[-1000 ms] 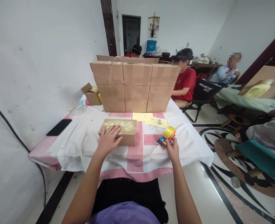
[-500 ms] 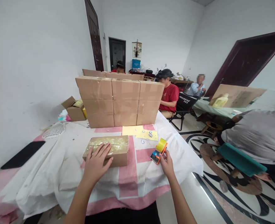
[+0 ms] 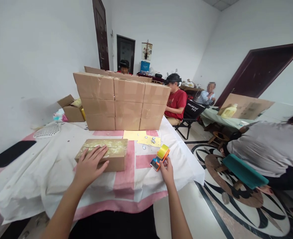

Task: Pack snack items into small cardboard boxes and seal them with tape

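A taped cardboard box (image 3: 113, 156) lies flat on the table near me. My left hand (image 3: 89, 166) rests palm down on its top and near side, fingers spread. To its right, my right hand (image 3: 166, 169) grips an orange tape dispenser (image 3: 159, 158) carrying a yellow tape roll, which sits on the white and pink tablecloth (image 3: 141, 181). Yellow label sheets (image 3: 142, 136) lie just beyond, with a few small stickers on them.
A wall of stacked cardboard boxes (image 3: 123, 101) stands at the table's far side. An open box (image 3: 70, 109), a white mesh item (image 3: 47, 131) and a black phone (image 3: 8, 154) lie at left. Several people sit behind and at right, near a folding chair (image 3: 192, 114).
The view has swung up and to the right, so the box and dispenser sit further left in frame. Both hands keep their hold; neither the box nor the dispenser has shifted on the cloth.
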`<state>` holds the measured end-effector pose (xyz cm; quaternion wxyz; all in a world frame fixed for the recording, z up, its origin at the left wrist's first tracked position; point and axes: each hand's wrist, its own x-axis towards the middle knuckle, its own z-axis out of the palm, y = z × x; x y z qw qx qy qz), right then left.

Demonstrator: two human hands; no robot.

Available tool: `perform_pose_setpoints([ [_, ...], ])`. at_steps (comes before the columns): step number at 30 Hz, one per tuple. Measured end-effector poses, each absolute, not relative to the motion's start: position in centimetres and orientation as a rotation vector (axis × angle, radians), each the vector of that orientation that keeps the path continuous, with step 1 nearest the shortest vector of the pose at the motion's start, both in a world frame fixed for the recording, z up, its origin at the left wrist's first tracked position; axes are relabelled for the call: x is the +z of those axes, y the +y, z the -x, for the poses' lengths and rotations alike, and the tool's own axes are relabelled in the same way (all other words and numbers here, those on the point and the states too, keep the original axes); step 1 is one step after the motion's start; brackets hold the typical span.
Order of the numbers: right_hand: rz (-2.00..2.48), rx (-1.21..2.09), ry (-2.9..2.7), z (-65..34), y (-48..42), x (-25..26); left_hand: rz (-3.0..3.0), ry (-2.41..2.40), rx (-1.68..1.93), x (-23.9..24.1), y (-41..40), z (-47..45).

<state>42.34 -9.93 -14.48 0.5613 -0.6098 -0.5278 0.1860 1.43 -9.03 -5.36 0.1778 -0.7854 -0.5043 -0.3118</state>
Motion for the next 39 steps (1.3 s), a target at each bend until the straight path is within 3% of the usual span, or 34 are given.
perform_pose_setpoints([
  [39,1.417,0.474,-1.197,-42.0,-10.4,-13.7,2.158,-1.333,-1.051,-5.8,-8.5,-1.8],
])
